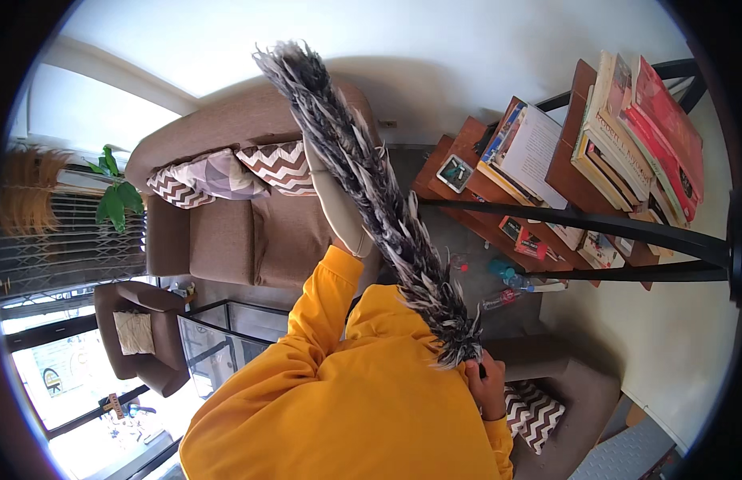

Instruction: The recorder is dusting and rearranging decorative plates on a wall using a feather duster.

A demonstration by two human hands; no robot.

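Observation:
My right hand (489,384) is closed around the dark handle of a feather duster (377,186). Its grey, black and white feathers run up and to the left across the view, from the grip toward the wall. Only a strip of my left hand (342,245) shows past the yellow sleeve (323,300); its fingers are hidden. Just above that hand is a long beige object (338,210), partly covered by the duster. Whether my left hand grips it, I cannot tell.
A brown sofa (221,240) with patterned cushions (221,174) stands beyond my left arm. Wooden shelves (569,171) with books, a phone (455,173) and a black metal frame (587,222) are at right. Plastic bottles (503,298) lie on the floor. A glass-sided table (227,336) stands left.

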